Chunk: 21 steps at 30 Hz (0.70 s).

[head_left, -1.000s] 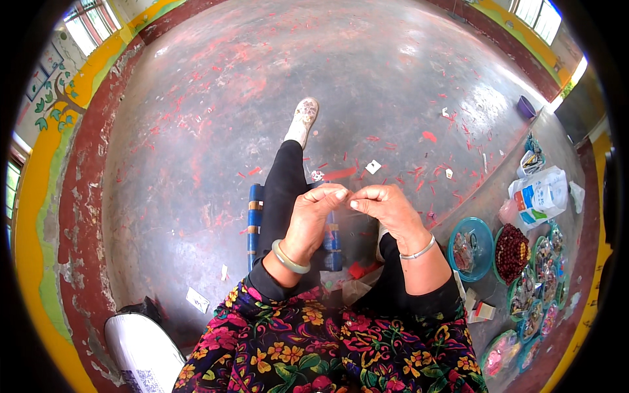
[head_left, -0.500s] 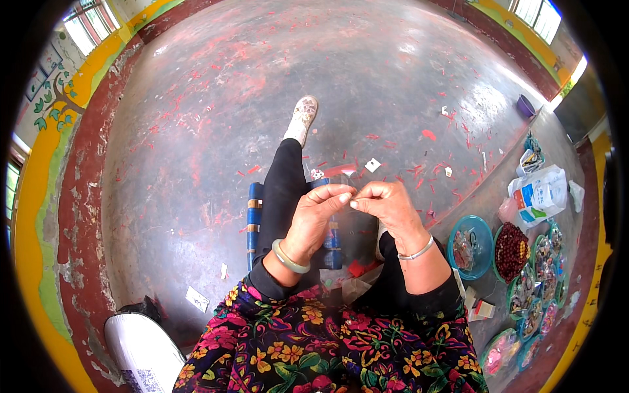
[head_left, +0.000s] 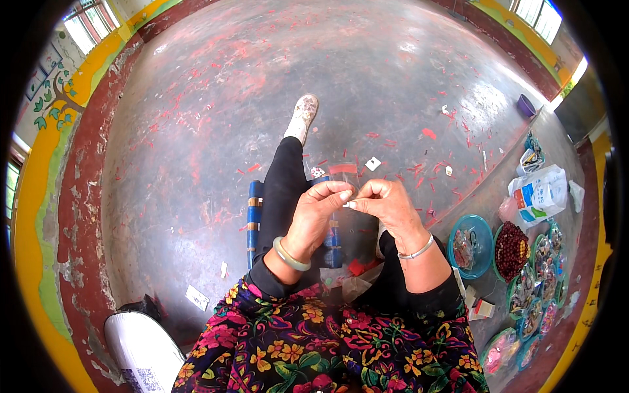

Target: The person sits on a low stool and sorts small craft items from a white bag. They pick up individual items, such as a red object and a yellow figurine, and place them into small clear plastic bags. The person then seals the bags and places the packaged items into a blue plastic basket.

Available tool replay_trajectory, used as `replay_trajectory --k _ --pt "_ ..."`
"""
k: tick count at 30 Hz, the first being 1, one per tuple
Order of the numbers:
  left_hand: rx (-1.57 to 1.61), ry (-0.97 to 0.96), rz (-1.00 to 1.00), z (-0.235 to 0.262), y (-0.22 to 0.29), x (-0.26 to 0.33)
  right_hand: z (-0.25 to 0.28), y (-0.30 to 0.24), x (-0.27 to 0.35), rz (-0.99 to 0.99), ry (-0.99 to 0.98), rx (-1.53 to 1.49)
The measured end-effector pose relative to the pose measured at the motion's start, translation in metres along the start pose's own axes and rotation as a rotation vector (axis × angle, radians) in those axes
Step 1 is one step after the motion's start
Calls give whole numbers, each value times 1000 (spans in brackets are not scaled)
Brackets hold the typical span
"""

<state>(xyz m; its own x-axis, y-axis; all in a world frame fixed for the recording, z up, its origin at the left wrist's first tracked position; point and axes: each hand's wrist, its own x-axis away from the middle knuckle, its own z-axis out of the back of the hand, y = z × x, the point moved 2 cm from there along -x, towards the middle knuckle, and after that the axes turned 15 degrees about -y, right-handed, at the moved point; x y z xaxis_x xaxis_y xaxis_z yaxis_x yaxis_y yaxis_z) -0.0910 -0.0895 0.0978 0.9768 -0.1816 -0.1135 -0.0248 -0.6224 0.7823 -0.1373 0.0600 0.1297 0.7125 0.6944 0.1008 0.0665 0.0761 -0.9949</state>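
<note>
Left hand [head_left: 318, 216] and right hand [head_left: 388, 204] meet fingertip to fingertip over the lap, above the blue stool [head_left: 254, 216]. Fingers of both hands are pressed together, pinching something tiny at the point where they touch; too small to tell what it is. A clear strip with a red end [head_left: 343, 170] stands just above that pinch point, touching the fingertips; can't tell which hand holds it.

One pale bangle [head_left: 290, 255] on the left wrist, one thin metal bangle [head_left: 417, 249] on the right.

Packages, relative to the right hand:
- white plastic bag with blue and red print [head_left: 542, 190], far right and slightly up, on the low grey surface [head_left: 488, 190]
- blue round bowl [head_left: 470, 243] with clear packets in it, right and below
- bowl of dark red beads [head_left: 512, 243], just right of the blue bowl, touching it
- more round trays of mixed small pieces [head_left: 544, 281] curving down the right edge; exact count unclear, at least five
- small purple tub [head_left: 526, 105] on the floor, far upper right
- white sack [head_left: 141, 347] with dark print, far lower left

Red scraps [head_left: 429, 133] scattered on the floor beyond the hands. One white shoe [head_left: 303, 116] at the end of the stretched leg.
</note>
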Motion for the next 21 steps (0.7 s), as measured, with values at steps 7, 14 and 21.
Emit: replay_trajectory --k 7,14,21 --pt "15 -7 -15 2 0 -2 2 8 -5 39 -11 -2" --pt "107 28 38 8 3 1 1 3 -6 70 -116 -213" --pt "-121 61 -13 10 1 3 1 -2 -4 121 -33 -23"
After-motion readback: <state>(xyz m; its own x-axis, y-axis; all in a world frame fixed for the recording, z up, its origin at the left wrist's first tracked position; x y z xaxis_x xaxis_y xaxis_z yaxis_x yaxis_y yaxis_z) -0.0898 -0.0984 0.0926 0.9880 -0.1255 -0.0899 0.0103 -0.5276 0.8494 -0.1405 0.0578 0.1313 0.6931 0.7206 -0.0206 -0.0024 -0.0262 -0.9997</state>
